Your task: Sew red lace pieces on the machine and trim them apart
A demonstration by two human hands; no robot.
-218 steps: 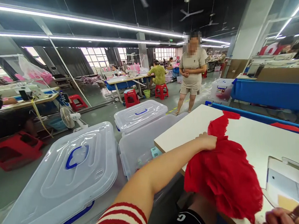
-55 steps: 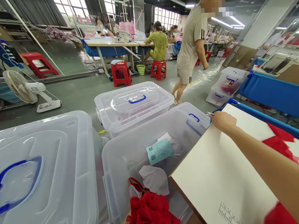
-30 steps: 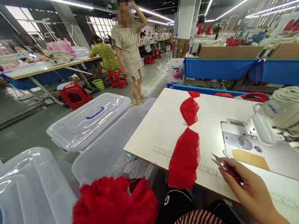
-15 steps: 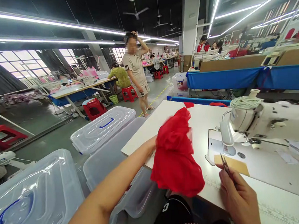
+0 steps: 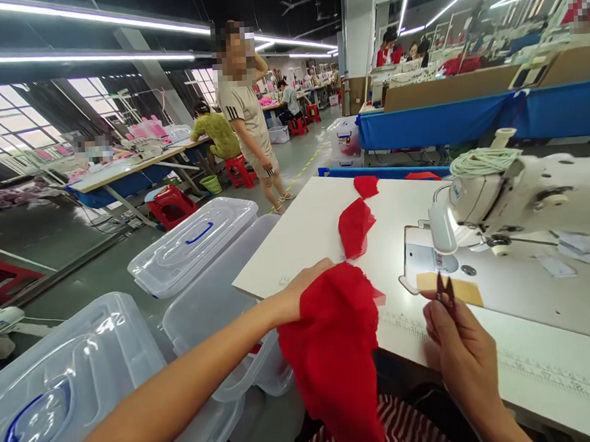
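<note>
Left fingers [image 5: 321, 268]: 1 red cloth bundle [image 5: 333, 331]; right fingers [image 5: 440, 320]: 1 snips [image 5: 446, 300].

1. The bare left arm [image 5: 199, 378] stretches diagonally from the lower left toward the middle
2. The left hand [image 5: 309, 285] is closed in a grip, back upward, partly hidden
3. The right hand [image 5: 466, 347] is raised, thumb [image 5: 441, 325] and fingers [image 5: 473, 324] curled in a pinch
4. The right wrist [image 5: 492, 405] slants in from the lower right

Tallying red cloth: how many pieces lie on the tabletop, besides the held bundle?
2 clearly: larger piece beyond the left hand, smaller piece near the far edge. The bundle may hide more; the red patch by the rail is uncertain.
</note>
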